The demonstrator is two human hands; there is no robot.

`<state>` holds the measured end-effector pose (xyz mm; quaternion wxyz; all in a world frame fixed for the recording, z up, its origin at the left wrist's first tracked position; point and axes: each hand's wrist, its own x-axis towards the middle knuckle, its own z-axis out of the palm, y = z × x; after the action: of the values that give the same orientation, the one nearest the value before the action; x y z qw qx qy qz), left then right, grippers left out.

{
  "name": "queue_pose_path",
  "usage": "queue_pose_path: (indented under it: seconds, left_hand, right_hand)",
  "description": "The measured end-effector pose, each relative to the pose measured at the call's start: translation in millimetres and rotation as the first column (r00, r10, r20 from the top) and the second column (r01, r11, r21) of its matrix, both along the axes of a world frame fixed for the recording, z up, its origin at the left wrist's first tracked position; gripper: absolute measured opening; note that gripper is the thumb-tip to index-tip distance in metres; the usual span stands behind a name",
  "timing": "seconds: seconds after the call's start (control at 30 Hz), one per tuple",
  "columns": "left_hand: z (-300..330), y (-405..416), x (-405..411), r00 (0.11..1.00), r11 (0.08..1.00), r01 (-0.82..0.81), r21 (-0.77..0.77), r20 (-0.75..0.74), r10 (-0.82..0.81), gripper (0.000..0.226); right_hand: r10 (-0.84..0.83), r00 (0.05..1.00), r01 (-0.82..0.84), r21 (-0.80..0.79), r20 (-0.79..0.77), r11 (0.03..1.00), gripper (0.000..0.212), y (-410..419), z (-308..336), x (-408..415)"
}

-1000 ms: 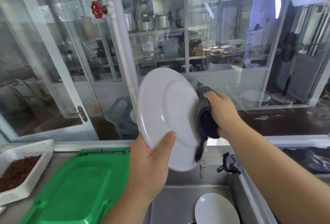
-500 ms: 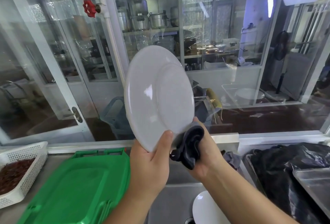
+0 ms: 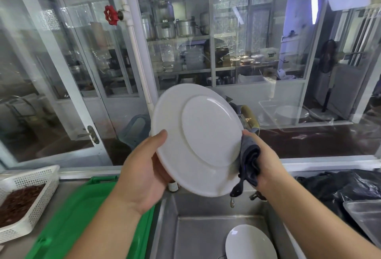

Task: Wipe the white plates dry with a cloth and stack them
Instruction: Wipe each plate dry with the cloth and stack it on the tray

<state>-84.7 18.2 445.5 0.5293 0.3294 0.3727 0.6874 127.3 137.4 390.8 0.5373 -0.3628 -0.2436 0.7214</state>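
Note:
I hold a white plate [image 3: 198, 137] up over the sink, tilted so its underside faces me. My left hand [image 3: 142, 168] grips its left rim, thumb on the underside. My right hand [image 3: 263, 161] clutches a bunched dark grey cloth [image 3: 248, 164] against the plate's right lower rim; a tail of cloth hangs down. A second white plate [image 3: 249, 242] lies flat in the steel sink [image 3: 198, 227] below.
Green plastic trays [image 3: 88, 217] are stacked left of the sink. A white perforated basket [image 3: 31, 188] of dark red bits stands at far left. Black plastic [image 3: 338, 186] and a metal tray [image 3: 365, 215] lie on the right. Glass partitions rise behind the counter.
The plate has been turned from steeply upright to a flatter tilt with its underside toward me. My left hand moved from its bottom edge to its left rim; the cloth hand stays at its right lower edge.

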Motion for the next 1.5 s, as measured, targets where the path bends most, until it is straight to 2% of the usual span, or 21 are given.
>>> queue_pose_path:
  seconds: [0.07, 0.13, 0.2, 0.3, 0.53, 0.67, 0.73, 0.83, 0.93, 1.0, 1.07, 1.13, 1.23, 1.33, 1.43, 1.5]
  left_hand:
    - [5, 3, -10, 0.997, 0.994, 0.049, -0.099, -0.047, -0.054, 0.046]
    - [3, 4, -14, 0.989, 0.986, 0.084, -0.146, -0.106, -0.100, 0.035]
    - [-2, 6, -14, 0.983, 0.984, 0.107, -0.145, -0.136, -0.127, 0.026]
    - [-10, 9, -10, 0.981, 0.992, 0.106, -0.067, -0.156, -0.115, 0.030]
    - [-24, 11, 12, 0.983, 0.998, 0.026, 0.051, -0.184, -0.016, 0.028]
    - [-38, 15, 22, 0.972, 0.991, -0.052, 0.127, -0.220, 0.079, 0.028]
    - [-44, 19, 25, 0.959, 0.981, -0.077, 0.180, -0.257, 0.123, 0.031]
    - [-50, 24, 30, 0.911, 0.964, -0.139, 0.225, -0.353, 0.213, 0.034]
    - [-54, 28, 32, 0.833, 0.950, -0.200, 0.240, -0.469, 0.294, 0.030]
    - [-55, 28, 32, 0.817, 0.946, -0.204, 0.253, -0.488, 0.307, 0.030]
    - [-54, 27, 33, 0.794, 0.943, -0.200, 0.264, -0.521, 0.314, 0.027]
    - [-53, 24, 33, 0.783, 0.949, -0.171, 0.263, -0.548, 0.293, 0.025]
    - [-55, 22, 31, 0.823, 0.958, -0.109, 0.264, -0.517, 0.236, 0.029]
    - [-57, 20, 29, 0.873, 0.966, -0.071, 0.248, -0.453, 0.180, 0.037]
    - [-60, 22, 25, 0.860, 0.966, -0.089, 0.242, -0.470, 0.197, 0.034]
    - [-62, 22, 22, 0.866, 0.963, -0.115, 0.244, -0.450, 0.217, 0.037]
  right_hand:
    - [-0.003, 0.994, -0.001, 0.039, 0.107, 0.999, 0.055, 5, 5, 11]
    - [-0.004, 0.981, -0.013, 0.085, 0.194, 0.996, 0.055, 12, 8, 20]
    - [-0.001, 0.970, -0.030, 0.122, 0.243, 0.992, 0.054, 17, 12, 25]
    - [-0.010, 0.967, -0.023, 0.127, 0.253, 0.992, 0.052, 20, 14, 28]
    - [-0.215, 0.947, 0.186, 0.138, 0.237, 0.973, 0.023, 5, 9, 14]
    - [-0.250, 0.909, 0.195, 0.191, 0.335, 0.962, 0.028, -16, 0, 1]
    - [-0.281, 0.879, 0.200, 0.237, 0.386, 0.951, 0.022, -31, 1, -8]
    - [-0.302, 0.867, 0.183, 0.309, 0.397, 0.933, 0.014, -55, -4, -26]
    - [-0.337, 0.846, 0.153, 0.418, 0.413, 0.896, 0.018, -78, -12, -42]
    - [-0.387, 0.795, 0.094, 0.537, 0.466, 0.838, 0.031, -92, -14, -48]
    - [-0.424, 0.718, -0.047, 0.645, 0.553, 0.762, 0.054, -99, -14, -50]
    - [-0.474, 0.631, -0.197, 0.718, 0.614, 0.668, 0.064, -98, -7, -48]
    - [-0.467, 0.613, -0.377, 0.755, 0.638, 0.536, 0.058, -82, 15, -39]
    - [-0.427, 0.586, -0.526, 0.724, 0.689, 0.447, 0.053, -57, 38, -28]
    - [-0.451, 0.551, -0.564, 0.712, 0.702, 0.419, 0.052, -35, 52, -27]
    - [-0.470, 0.542, -0.526, 0.718, 0.696, 0.456, 0.051, -24, 57, -29]
